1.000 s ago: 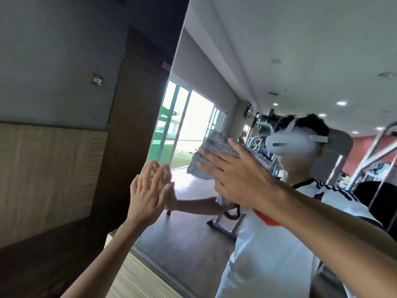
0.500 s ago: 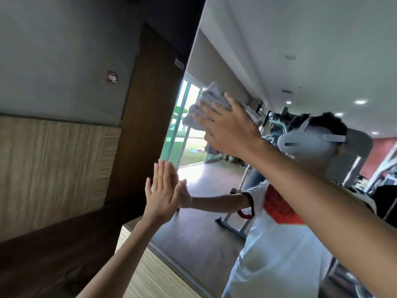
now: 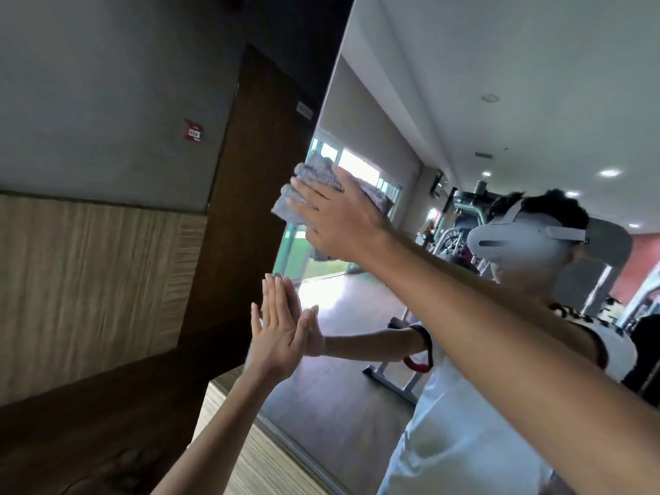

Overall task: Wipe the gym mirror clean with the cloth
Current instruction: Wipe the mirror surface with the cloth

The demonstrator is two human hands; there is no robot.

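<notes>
The large gym mirror (image 3: 446,112) fills the right half of the view and reflects the room and a person in a white shirt. My right hand (image 3: 339,219) presses a folded grey cloth (image 3: 314,176) flat against the glass near the mirror's left edge, fingers straight and spread over it. Lower down, my left hand (image 3: 276,334) lies flat on the mirror with fingers straight and together, meeting its own reflection. Most of the cloth is hidden under my right hand.
A dark wooden panel (image 3: 250,194) borders the mirror on the left, beside a grey wall with a red alarm box (image 3: 193,131) and light wood cladding (image 3: 89,280). A wooden ledge (image 3: 246,455) runs under the mirror. Gym machines show in the reflection.
My right hand has slid the cloth up and to the left across the glass, toward the mirror's left edge. My left hand has stayed pressed flat on the mirror.
</notes>
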